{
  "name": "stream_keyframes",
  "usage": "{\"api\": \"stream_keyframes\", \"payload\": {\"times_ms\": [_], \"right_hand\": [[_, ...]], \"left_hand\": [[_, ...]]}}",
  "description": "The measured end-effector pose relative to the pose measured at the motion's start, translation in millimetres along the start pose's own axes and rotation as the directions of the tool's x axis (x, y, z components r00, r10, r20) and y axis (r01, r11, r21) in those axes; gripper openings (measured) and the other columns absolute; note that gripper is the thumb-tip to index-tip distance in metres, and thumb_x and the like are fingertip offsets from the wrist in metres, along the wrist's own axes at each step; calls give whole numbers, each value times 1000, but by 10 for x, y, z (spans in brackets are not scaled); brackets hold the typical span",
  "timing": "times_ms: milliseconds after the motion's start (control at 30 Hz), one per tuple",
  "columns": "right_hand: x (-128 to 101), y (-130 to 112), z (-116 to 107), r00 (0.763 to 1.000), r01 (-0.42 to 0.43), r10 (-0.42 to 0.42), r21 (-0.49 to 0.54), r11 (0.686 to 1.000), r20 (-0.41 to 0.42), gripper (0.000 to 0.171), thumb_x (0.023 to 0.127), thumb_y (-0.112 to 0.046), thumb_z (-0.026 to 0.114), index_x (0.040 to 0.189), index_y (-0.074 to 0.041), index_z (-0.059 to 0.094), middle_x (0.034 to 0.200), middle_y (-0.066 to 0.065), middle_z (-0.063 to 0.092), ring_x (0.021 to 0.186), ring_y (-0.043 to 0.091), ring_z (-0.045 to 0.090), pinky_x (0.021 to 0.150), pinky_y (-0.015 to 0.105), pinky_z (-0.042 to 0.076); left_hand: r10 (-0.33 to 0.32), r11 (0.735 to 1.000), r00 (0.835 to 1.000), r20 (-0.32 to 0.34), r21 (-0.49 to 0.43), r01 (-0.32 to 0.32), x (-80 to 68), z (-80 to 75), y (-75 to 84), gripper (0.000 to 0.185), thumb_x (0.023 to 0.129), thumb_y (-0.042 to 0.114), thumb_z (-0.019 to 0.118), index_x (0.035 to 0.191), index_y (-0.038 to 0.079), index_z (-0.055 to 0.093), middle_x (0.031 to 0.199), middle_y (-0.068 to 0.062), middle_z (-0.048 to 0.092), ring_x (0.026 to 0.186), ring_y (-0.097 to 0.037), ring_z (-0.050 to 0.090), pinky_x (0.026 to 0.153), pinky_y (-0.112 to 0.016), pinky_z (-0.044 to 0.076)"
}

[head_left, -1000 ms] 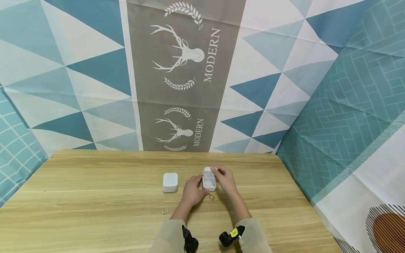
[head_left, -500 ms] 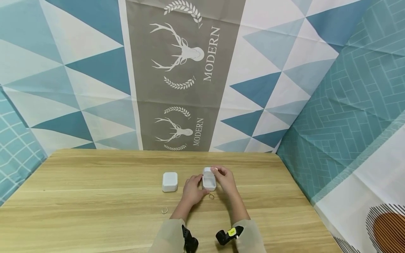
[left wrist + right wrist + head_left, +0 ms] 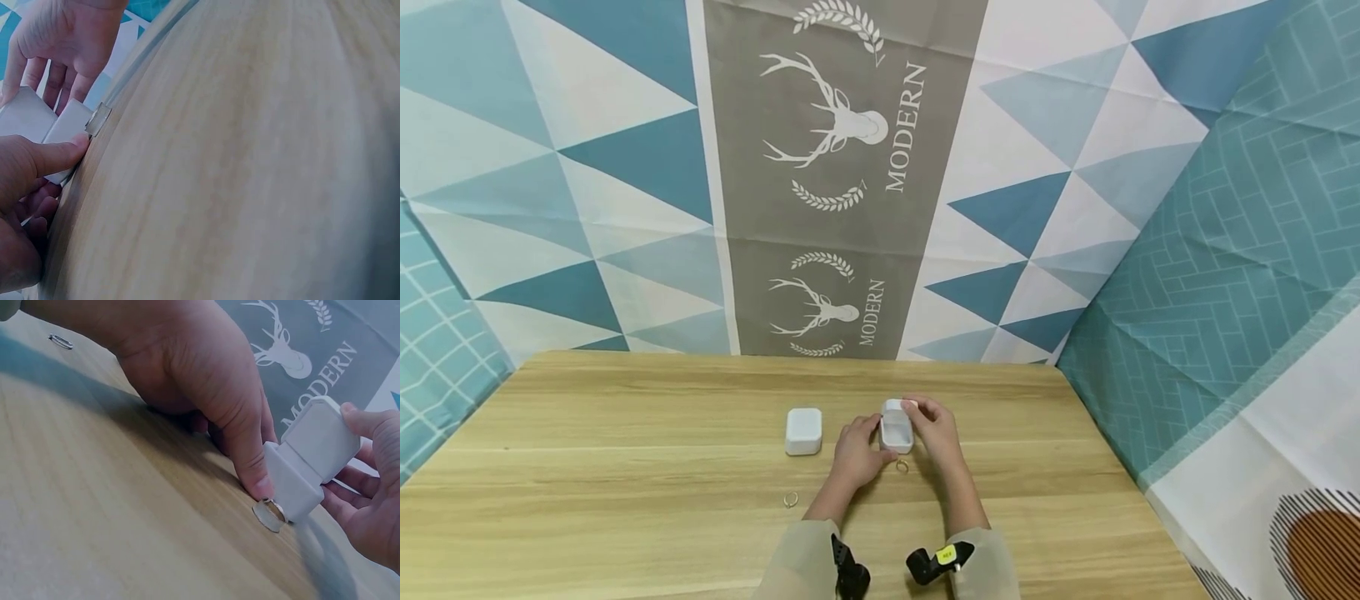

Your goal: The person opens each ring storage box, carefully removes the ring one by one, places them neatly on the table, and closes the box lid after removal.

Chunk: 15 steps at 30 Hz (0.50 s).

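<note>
A small white ring box (image 3: 897, 440) stands on the table with its hinged lid (image 3: 322, 439) up. My left hand (image 3: 857, 454) grips the base, thumb at the front and fingers along the left side. At the lid's right edge, my right hand (image 3: 936, 429) pinches it, thumb on the inner face and fingers behind. Just in front of the base, close to my left thumb, is a gold-coloured ring (image 3: 902, 467); it appears as a wide band (image 3: 269, 515) in the right wrist view. Farther left lies a thin silvery ring (image 3: 791, 500).
A second white box (image 3: 803, 431), lid down, stands left of my left hand. The wooden table (image 3: 647, 483) reaches back to a patterned cloth wall (image 3: 827, 233), with a teal cloth (image 3: 1210, 275) on the right.
My right forearm and sleeve have swung a little to the left. The lid tips slightly lower, still pinched. Both rings and the second box stay where they were.
</note>
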State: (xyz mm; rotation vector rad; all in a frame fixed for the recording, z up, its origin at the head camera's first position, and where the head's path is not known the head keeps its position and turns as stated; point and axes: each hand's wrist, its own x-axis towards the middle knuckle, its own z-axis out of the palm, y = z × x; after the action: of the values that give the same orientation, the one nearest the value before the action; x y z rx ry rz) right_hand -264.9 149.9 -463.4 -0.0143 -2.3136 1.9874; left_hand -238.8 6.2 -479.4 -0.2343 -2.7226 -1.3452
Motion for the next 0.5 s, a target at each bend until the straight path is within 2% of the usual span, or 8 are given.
{"api": "stream_keyframes", "payload": {"times_ms": [300, 500], "right_hand": [[2, 41, 8, 1000, 17, -17, 4, 1000, -4, 39, 87, -33, 65, 112, -3, 66, 108, 9, 65, 94, 14, 59, 85, 28, 52], [-14, 30, -11, 1000, 6, -6, 8, 1000, 9, 35, 89, -27, 64, 113, -2, 65, 108, 9, 65, 92, 12, 58, 84, 31, 52]], "left_hand": [[-3, 1000, 1000, 4, -5, 3, 7, -8, 6, 66, 73, 20, 79, 129, -4, 52, 123, -19, 57, 107, -34, 50, 95, -48, 42], [1, 1000, 1000, -3, -2, -1, 8, -3, 1, 67, 72, 19, 79, 129, -5, 52, 122, -19, 57, 107, -34, 51, 95, -47, 42]]}}
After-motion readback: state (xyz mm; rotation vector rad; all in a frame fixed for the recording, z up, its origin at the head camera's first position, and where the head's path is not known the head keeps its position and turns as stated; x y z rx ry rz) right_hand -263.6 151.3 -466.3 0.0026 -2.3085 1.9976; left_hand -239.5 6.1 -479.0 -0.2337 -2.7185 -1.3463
